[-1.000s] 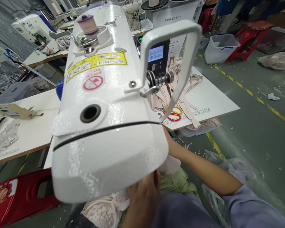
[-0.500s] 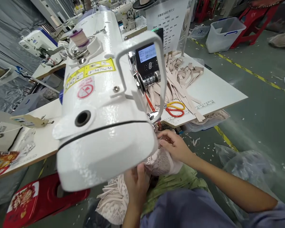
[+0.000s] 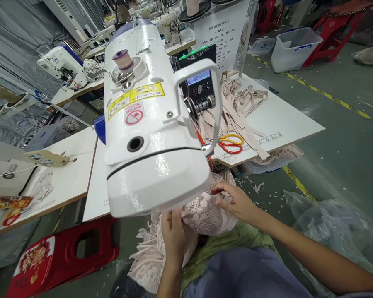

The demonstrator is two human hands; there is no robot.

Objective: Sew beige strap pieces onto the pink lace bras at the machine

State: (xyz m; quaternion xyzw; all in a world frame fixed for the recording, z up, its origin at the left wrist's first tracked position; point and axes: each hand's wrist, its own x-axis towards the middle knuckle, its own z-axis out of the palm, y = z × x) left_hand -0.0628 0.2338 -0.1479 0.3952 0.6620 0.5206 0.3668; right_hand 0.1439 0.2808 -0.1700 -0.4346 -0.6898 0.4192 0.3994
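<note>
A pale pink lace bra (image 3: 203, 219) lies above my lap, partly under the head of a white sewing machine (image 3: 157, 178). My left hand (image 3: 174, 236) has its fingers closed on the bra's near left edge; the machine head partly hides the fingertips. On the right side, my right hand (image 3: 238, 203) grips the lace between bent fingers and thumb. More pale lace pieces (image 3: 146, 263) hang in a bunch left of my left hand. The machine's needle area is hidden from sight.
Red-and-yellow-handled scissors (image 3: 231, 144) and a heap of beige straps (image 3: 236, 103) lie on the white table (image 3: 286, 120). A red stool (image 3: 65, 252) stands at lower left. Plastic bags (image 3: 329, 223) lie on the floor at right.
The machine appears farther right and higher, as the view has shifted. My right hand has moved slightly down and right with the bra, and more of its lace shows.
</note>
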